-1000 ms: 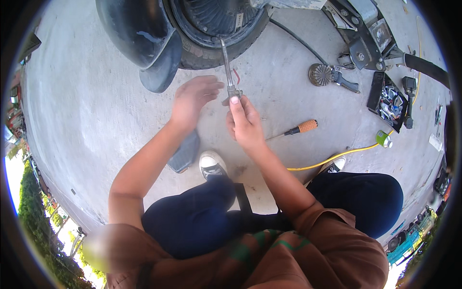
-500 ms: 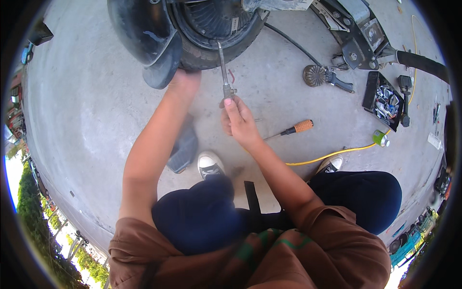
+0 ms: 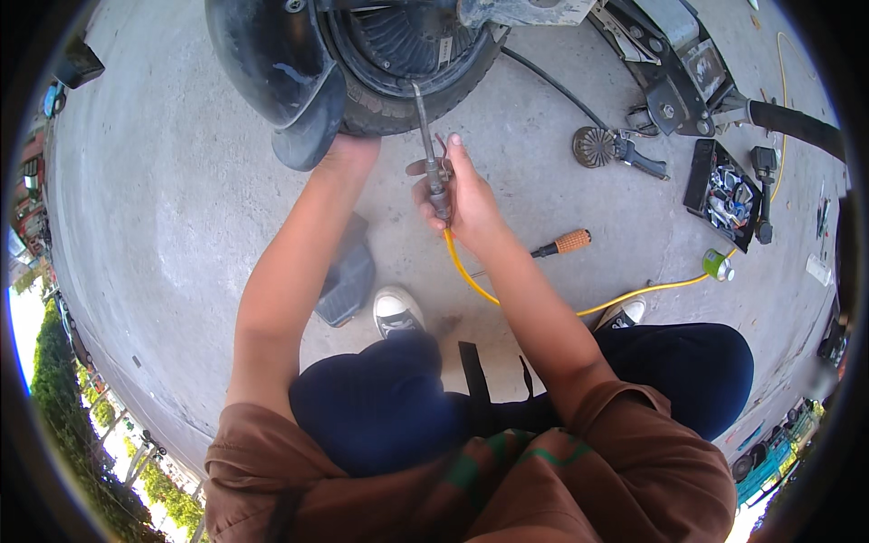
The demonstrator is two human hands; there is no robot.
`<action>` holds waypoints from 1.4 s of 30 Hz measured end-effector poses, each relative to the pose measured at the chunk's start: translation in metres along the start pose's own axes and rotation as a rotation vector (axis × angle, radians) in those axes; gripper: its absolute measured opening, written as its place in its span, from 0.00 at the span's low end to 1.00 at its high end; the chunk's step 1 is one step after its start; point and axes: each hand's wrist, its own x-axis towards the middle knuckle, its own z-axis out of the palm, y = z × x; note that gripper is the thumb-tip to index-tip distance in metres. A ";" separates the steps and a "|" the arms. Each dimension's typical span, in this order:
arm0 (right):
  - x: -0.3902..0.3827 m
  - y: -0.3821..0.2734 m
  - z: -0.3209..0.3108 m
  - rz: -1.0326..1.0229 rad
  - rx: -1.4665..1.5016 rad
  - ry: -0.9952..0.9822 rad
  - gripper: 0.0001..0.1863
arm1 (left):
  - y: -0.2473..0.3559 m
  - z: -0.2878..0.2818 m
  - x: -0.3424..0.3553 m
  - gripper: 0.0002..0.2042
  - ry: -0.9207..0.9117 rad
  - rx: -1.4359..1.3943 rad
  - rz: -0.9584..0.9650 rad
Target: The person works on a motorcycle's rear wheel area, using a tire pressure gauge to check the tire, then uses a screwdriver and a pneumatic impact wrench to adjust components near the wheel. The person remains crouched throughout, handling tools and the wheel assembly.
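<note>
A scooter-like wheel with a black tyre (image 3: 462, 101) fills the top middle, beside a dark fender (image 3: 262, 68). My right hand (image 3: 472, 201) is closed around a metal air-hose nozzle (image 3: 424, 131), its thumb raised beside a thin reddish lever. The nozzle's bent tip reaches the wheel rim near the hub. From its lower end a yellow air hose (image 3: 466, 273) curves away under my right forearm. My left hand (image 3: 353, 154) is at the underside of the tyre; its fingers are hidden there.
On the concrete lie an orange-handled screwdriver (image 3: 570, 242), a tyre inflator gun (image 3: 641, 158), a dark plastic piece (image 3: 348, 281) and a green can (image 3: 718, 264). A black box (image 3: 700, 176) of metal parts sits right, near a black jack-like frame (image 3: 674, 81). My shoes (image 3: 396, 309) flank the work.
My right hand has shifted its grip on the nozzle: the thumb now points up beside the lever. More of the yellow hose shows below it. My left hand stays under the tyre.
</note>
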 end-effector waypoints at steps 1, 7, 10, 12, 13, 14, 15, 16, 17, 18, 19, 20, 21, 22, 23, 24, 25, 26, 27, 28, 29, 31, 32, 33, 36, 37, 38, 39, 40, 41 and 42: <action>0.004 -0.003 0.000 0.024 -0.061 0.039 0.35 | -0.003 0.003 -0.001 0.27 0.126 0.002 0.045; 0.013 -0.001 0.003 0.038 -0.069 0.171 0.34 | -0.027 -0.012 -0.050 0.12 0.368 0.411 -0.071; 0.013 -0.002 0.012 0.017 -0.071 0.252 0.30 | -0.027 0.002 -0.062 0.11 0.238 0.502 -0.106; 0.014 -0.005 0.016 -0.002 -0.083 0.280 0.28 | -0.023 0.008 -0.060 0.11 0.170 0.568 -0.171; 0.014 -0.005 0.016 -0.010 -0.093 0.295 0.28 | -0.021 0.011 -0.060 0.11 0.110 0.608 -0.240; 0.015 -0.006 0.017 -0.018 -0.104 0.309 0.28 | -0.020 0.012 -0.060 0.11 0.048 0.647 -0.308; 0.017 -0.006 0.016 -0.013 -0.084 0.333 0.26 | -0.021 0.014 -0.058 0.11 0.034 0.670 -0.350; 0.021 -0.006 0.016 -0.006 -0.063 0.356 0.25 | -0.022 0.015 -0.056 0.12 0.021 0.693 -0.392; 0.023 -0.007 0.016 0.000 -0.043 0.378 0.24 | -0.023 0.017 -0.055 0.13 0.008 0.716 -0.434; 0.023 -0.008 0.016 0.021 -0.042 0.391 0.21 | -0.025 0.015 -0.056 0.14 0.008 0.716 -0.440; 0.024 -0.008 0.016 0.043 -0.039 0.405 0.18 | -0.029 0.013 -0.058 0.15 0.008 0.716 -0.448; 0.025 -0.009 0.015 0.065 -0.036 0.419 0.16 | -0.031 0.011 -0.059 0.16 0.009 0.717 -0.456; 0.027 -0.009 0.014 0.104 -0.001 0.433 0.15 | -0.033 0.011 -0.058 0.16 0.015 0.749 -0.419; 0.031 -0.008 0.012 0.144 0.034 0.445 0.14 | -0.036 0.013 -0.058 0.16 0.024 0.783 -0.380; 0.033 -0.008 0.010 0.185 0.069 0.457 0.13 | -0.037 0.013 -0.057 0.17 0.033 0.816 -0.342; 0.034 -0.007 0.008 0.193 0.078 0.447 0.13 | -0.036 0.014 -0.057 0.18 0.029 0.816 -0.362; 0.034 -0.007 0.006 0.200 0.089 0.436 0.12 | -0.035 0.015 -0.057 0.18 0.026 0.818 -0.382; 0.034 -0.007 0.004 0.208 0.100 0.425 0.12 | -0.033 0.016 -0.057 0.19 0.022 0.820 -0.402; 0.033 -0.007 0.003 0.215 0.138 0.416 0.12 | -0.032 0.017 -0.057 0.19 0.024 0.830 -0.390; 0.031 -0.008 0.002 0.221 0.176 0.406 0.12 | -0.032 0.017 -0.057 0.19 0.026 0.841 -0.376; 0.030 -0.009 0.002 0.227 0.214 0.396 0.11 | -0.031 0.018 -0.057 0.19 0.028 0.851 -0.363; 0.032 -0.007 -0.004 0.240 0.248 0.367 0.12 | -0.031 0.019 -0.058 0.20 0.027 0.851 -0.344; 0.032 -0.005 -0.005 0.248 0.266 0.353 0.12 | -0.032 0.018 -0.059 0.20 0.027 0.853 -0.336; 0.033 -0.002 -0.006 0.234 0.254 0.364 0.12 | -0.034 0.017 -0.060 0.18 0.030 0.853 -0.323; 0.032 -0.001 -0.002 0.167 0.232 0.368 0.13 | -0.033 0.016 -0.058 0.17 -0.017 0.866 -0.280; 0.030 0.002 -0.002 0.143 0.238 0.355 0.14 | -0.031 0.008 -0.057 0.18 -0.058 0.880 -0.274; 0.029 0.003 -0.001 0.116 0.242 0.338 0.14 | -0.028 -0.003 -0.054 0.19 -0.102 0.892 -0.263; 0.026 0.001 0.000 0.108 0.226 0.323 0.16 | -0.026 -0.035 -0.046 0.17 -0.148 0.917 -0.103; 0.021 0.000 0.000 0.105 0.211 0.308 0.18 | -0.026 -0.082 -0.036 0.15 -0.188 0.940 0.056; 0.018 0.000 -0.003 0.092 0.208 0.308 0.19 | -0.022 -0.077 -0.031 0.18 -0.061 0.763 0.080; 0.018 -0.002 -0.004 0.057 0.178 0.294 0.21 | -0.019 -0.072 -0.025 0.20 0.058 0.578 0.131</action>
